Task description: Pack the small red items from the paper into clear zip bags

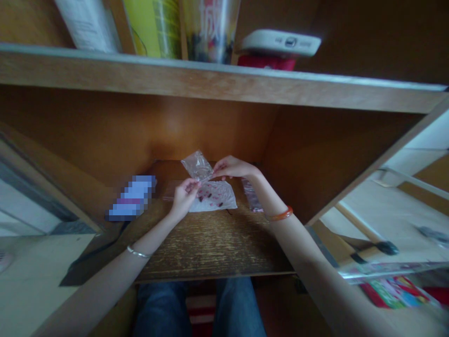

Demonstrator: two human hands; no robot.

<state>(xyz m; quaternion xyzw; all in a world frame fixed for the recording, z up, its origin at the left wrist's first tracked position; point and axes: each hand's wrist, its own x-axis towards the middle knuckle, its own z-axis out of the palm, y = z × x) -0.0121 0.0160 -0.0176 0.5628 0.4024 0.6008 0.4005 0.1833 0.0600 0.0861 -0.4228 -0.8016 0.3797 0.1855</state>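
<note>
A small clear plastic bag (197,166) is held up above the wooden desk (210,243), pinched at its lower edge by both hands. My left hand (184,194) grips it from below left, fingers curled. My right hand (231,167) pinches its right corner from the side. Under the hands lies a white sheet (217,196) with several small dark red pieces (210,196) scattered on it. An orange bangle circles my right wrist, a thin silver one my left.
A blurred-out purple and white item (132,197) lies at the left of the desk. Another small clear packet (250,194) lies right of the sheet. A shelf (224,82) overhead carries books, a cup and a white device. My knees in jeans show below the desk edge.
</note>
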